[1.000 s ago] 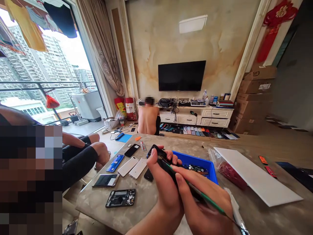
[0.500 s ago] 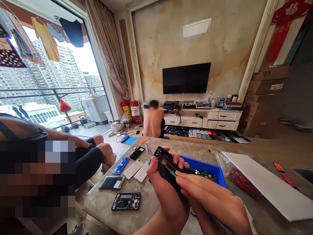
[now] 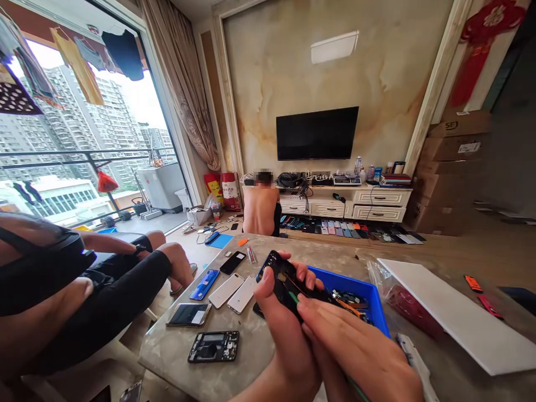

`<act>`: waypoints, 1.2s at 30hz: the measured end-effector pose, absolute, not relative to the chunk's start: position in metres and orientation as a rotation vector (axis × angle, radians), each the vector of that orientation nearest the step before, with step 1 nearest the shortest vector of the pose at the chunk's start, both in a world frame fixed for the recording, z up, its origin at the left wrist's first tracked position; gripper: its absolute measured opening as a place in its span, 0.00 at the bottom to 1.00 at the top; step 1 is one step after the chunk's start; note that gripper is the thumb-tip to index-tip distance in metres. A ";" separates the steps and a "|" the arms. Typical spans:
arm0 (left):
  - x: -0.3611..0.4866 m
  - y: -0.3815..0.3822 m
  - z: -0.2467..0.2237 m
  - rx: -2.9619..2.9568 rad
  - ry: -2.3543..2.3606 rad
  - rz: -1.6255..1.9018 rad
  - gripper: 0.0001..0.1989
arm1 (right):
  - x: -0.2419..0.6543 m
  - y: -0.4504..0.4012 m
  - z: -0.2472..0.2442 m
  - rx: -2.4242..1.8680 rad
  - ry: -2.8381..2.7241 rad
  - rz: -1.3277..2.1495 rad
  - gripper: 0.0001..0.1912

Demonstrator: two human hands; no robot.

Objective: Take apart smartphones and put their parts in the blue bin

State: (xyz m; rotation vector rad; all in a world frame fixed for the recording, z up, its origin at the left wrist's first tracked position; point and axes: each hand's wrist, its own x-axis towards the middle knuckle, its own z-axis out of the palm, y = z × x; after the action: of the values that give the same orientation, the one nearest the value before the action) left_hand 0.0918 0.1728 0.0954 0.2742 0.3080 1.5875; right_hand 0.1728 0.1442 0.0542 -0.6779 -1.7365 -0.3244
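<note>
A dark opened phone (image 3: 280, 277) is tilted up in my left hand (image 3: 281, 329), whose thumb presses its near edge while the fingertips wrap the far side. My right hand (image 3: 355, 340) pinches a thin green-handled tool (image 3: 294, 298) with its tip over the phone's inner side. Behind my hands stands a blue tray (image 3: 379, 304) of small parts and flex cables. On the stone-look table (image 3: 163, 349) to the left lie a stripped phone frame (image 3: 214, 347), a phone with a label (image 3: 188, 315), a blue phone (image 3: 205, 285), two pale phones (image 3: 226, 290) and a black phone (image 3: 233, 262).
A white board (image 3: 456, 315) leans over a plastic bag (image 3: 412, 307) on the right. Someone in dark shorts (image 3: 121, 290) sits at the left; another person (image 3: 260, 211) crouches beyond the table, near the TV cabinet (image 3: 379, 205). Phones line the floor there.
The view has shifted slightly. My right hand and the green tool have moved a little left and down along the phone, and more of the tray's orange cables shows.
</note>
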 end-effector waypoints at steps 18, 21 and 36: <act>0.089 0.177 0.087 0.294 0.349 1.596 0.19 | 0.194 0.153 0.070 -0.613 -1.848 -0.113 0.15; 0.090 0.176 0.088 0.305 0.350 1.549 0.18 | 0.198 0.154 0.069 -0.527 -1.988 -0.277 0.16; 0.089 0.178 0.092 0.257 0.326 1.520 0.17 | 0.175 0.141 0.068 -0.649 -1.789 -0.496 0.18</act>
State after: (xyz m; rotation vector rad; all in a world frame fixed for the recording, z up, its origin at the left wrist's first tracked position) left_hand 0.0894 0.1782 0.0920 0.2571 0.3259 1.5202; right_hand 0.1746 0.1408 0.0680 -0.6489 -1.7885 -0.4958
